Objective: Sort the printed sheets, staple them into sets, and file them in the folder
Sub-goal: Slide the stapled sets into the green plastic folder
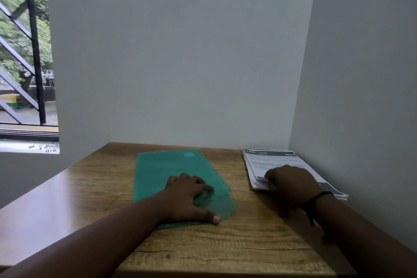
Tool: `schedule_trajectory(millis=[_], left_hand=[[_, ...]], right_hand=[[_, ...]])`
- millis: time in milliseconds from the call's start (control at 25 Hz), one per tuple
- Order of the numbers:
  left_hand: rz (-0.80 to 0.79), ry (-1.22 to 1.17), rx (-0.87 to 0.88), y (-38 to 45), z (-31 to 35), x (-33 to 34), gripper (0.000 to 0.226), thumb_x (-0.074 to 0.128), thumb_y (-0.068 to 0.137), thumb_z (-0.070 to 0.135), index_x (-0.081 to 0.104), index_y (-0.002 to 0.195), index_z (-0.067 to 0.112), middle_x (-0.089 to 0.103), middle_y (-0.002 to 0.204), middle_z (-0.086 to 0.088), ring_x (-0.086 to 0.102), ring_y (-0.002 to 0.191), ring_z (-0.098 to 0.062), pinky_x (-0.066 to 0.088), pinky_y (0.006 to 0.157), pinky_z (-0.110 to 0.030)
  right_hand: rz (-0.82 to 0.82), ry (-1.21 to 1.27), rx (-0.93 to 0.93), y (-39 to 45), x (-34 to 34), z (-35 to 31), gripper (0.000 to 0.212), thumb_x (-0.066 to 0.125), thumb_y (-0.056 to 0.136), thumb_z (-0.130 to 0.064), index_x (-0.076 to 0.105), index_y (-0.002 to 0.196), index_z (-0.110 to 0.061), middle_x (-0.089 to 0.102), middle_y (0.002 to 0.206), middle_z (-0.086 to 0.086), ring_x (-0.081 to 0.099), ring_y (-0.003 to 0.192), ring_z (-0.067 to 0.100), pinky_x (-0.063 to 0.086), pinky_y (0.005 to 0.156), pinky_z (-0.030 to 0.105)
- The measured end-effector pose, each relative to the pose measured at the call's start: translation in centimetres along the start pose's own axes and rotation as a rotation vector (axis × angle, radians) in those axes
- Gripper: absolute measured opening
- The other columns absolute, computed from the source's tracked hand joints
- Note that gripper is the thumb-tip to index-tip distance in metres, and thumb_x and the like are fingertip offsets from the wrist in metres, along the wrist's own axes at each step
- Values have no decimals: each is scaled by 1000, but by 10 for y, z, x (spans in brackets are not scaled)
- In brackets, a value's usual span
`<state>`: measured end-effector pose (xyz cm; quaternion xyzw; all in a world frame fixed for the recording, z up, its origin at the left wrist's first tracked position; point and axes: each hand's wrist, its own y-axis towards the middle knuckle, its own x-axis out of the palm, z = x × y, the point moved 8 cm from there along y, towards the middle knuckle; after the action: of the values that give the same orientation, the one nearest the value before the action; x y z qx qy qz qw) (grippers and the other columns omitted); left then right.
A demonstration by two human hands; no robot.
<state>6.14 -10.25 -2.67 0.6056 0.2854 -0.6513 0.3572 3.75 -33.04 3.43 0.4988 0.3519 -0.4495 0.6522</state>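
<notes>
While the left hand (pixel 189 192) presses the folder (pixel 167 171), the right hand (pixel 291 184) pinches the sheets' (pixel 273 160) near edge.

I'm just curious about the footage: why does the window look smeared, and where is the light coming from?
Head view: the barred window at left is streaked by motion blur and bent by the wide-angle lens; daylight from it puts a pale sheen on the wooden table; the stack of printed sheets has unreadable text; the green plastic folder looks soft-edged.
</notes>
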Motion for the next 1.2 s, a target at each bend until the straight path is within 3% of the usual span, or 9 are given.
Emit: schedule_trajectory(millis=[160, 320, 440, 560, 680, 840, 960, 1040, 1200], left_hand=[[69, -32, 44, -2, 5, -8, 83, 53, 70, 82, 37, 141, 42, 34, 141, 12, 26, 124, -10, 23, 106, -37], [74, -167, 50, -4, 9, -11, 78, 56, 70, 81, 45, 135, 39, 46, 132, 13, 38, 115, -6, 34, 99, -32], [172, -692, -71, -7, -2, -16, 69, 31, 81, 82, 61, 115, 31, 65, 113, 5, 59, 104, -13, 49, 92, -34], [62, -1327, -209, -5, -14, -4, 70, 27, 96, 63, 69, 104, 7, 71, 101, -17, 67, 95, -29, 52, 82, -36], [93, -1172, -172, -5, -17, -16, 21, 52, 98, 16, 70, 106, 9, 74, 96, -8, 71, 83, -14, 56, 79, -29], [157, -1241, -205, -1, -36, -19, 31, 55, 88, -6, 72, 102, 16, 74, 94, -11, 67, 77, -23, 53, 69, -29], [152, -1397, -247, -1, -46, -15, 36, 53, 87, -11, 70, 102, 16, 72, 96, -17, 62, 74, -27, 51, 69, -32], [154, -1404, -249, 0, -48, -15, 36, 53, 87, -11, 71, 101, 16, 71, 96, -19, 62, 78, -29, 50, 74, -35], [200, -1356, -238, 0, -50, -19, 30, 55, 89, -8, 71, 99, 15, 74, 91, -14, 66, 75, -25, 52, 78, -34]], right_hand=[[272, 143, 170, 5, -32, 28, 21, 44, 93, -31, 63, 89, -22, 70, 95, 0, 63, 90, 27, 36, 61, 29], [594, 258, 72, -11, -102, -14, 20, 49, 93, -28, 67, 102, -22, 71, 94, 1, 65, 84, 28, 46, 62, 33], [436, 280, -177, -30, -113, -104, 18, 48, 94, -35, 60, 105, -27, 66, 94, -2, 64, 84, 24, 38, 53, 28], [324, 253, -387, -54, -100, -174, 19, 65, 85, -35, 63, 97, -20, 66, 83, -1, 64, 66, 20, 15, 42, 21], [45, 494, -401, -49, -81, -190, 27, 49, 94, -44, 65, 102, -24, 67, 93, -2, 60, 79, 14, 32, 54, 24], [16, 745, -169, 16, -74, -114, 31, 61, 87, -48, 67, 109, -27, 67, 109, -8, 61, 101, 11, 45, 84, 25], [8, 525, 49, 60, -56, -25, 87, 77, 70, -51, 37, 142, -23, 49, 140, 2, 47, 126, 24, 39, 103, 35], [-133, 641, 161, 67, -38, 13, 110, 86, 62, -44, 22, 149, -22, 46, 144, 7, 47, 127, 27, 38, 105, 38], [-498, 950, 155, 49, -33, 34, 80, 90, 55, -24, 56, 127, -15, 70, 111, 14, 69, 97, 31, 54, 89, 45]])
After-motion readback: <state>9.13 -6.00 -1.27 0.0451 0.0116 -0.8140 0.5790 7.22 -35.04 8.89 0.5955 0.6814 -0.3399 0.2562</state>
